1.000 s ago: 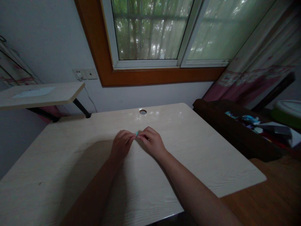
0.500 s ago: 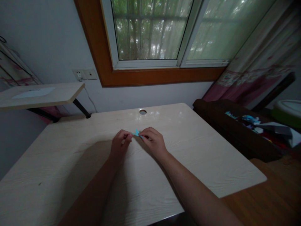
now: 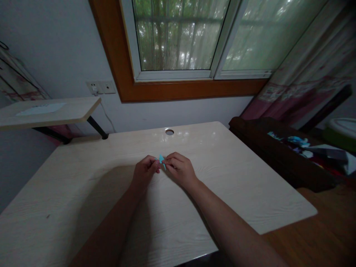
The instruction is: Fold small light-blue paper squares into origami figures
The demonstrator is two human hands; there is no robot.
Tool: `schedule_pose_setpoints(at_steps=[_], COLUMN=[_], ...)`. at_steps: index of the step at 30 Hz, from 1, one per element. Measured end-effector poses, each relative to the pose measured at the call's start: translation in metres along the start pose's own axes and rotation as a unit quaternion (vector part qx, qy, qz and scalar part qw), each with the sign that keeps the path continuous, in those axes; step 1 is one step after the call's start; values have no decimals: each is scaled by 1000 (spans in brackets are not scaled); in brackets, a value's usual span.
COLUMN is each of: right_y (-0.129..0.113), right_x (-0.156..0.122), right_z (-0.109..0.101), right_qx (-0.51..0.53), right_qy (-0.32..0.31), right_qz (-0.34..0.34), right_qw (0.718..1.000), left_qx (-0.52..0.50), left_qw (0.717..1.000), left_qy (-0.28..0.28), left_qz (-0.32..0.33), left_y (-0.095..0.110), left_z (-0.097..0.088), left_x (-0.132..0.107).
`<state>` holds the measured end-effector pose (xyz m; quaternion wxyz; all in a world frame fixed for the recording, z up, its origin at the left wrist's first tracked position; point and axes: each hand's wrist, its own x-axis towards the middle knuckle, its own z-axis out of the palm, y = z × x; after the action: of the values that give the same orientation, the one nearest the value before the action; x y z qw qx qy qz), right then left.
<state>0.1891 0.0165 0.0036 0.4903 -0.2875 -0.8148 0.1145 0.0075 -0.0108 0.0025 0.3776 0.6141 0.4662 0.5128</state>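
Observation:
A small turquoise origami crane (image 3: 161, 158), folded to thin points, is held just above the desk between my two hands. My left hand (image 3: 144, 170) pinches its left side with thumb and forefinger. From the other side, the fingertips of my right hand (image 3: 181, 167) close on its right part, and one narrow point sticks down beside them. The fingers cover some of the paper, so its whole shape is not visible. Both forearms stretch over the pale wooden desk (image 3: 236, 178).
A raised shelf (image 3: 72, 107) on black legs stands at the back left, with a paper sheet on it. The desk has a round cable hole (image 3: 169, 132) near its far edge. Right of the desk, a dark brown bench (image 3: 258, 148) carries several colourful items.
My hands have drawn slightly closer together and the crane has turned between them, so one point now slants downward. The left hand has shifted a little to the right.

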Motion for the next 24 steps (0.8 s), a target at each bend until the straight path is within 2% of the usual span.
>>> schedule_pose_setpoints(at_steps=[3,6,10,12,15,19,24], right_y=[-3,-7,-9,-6,1,5,7], right_x=[1,3,3,3,2,3,4], right_z=[-1,-1,2,6,13,19,20], right_qx=[1,26,86,134,257,357,386], right_qy=[-10,-22,23,49,53,37,50], right_qz=[6,34,124,193,270,286,295], right_qw=[1000,999,988,971,926,889,873], left_qx=[-12,26,124,150,174,195,193], left_qw=[1000,998,984,978,972,965,967], left_qy=[14,45,75,78,68,41,24], left_qz=[6,38,105,123,142,168,162], left_y=[0,-1,1,3,3,1,-1], left_z=[1,-1,-4,-5,-5,-4,-4], left_x=[1,2,4,5,5,6,7])
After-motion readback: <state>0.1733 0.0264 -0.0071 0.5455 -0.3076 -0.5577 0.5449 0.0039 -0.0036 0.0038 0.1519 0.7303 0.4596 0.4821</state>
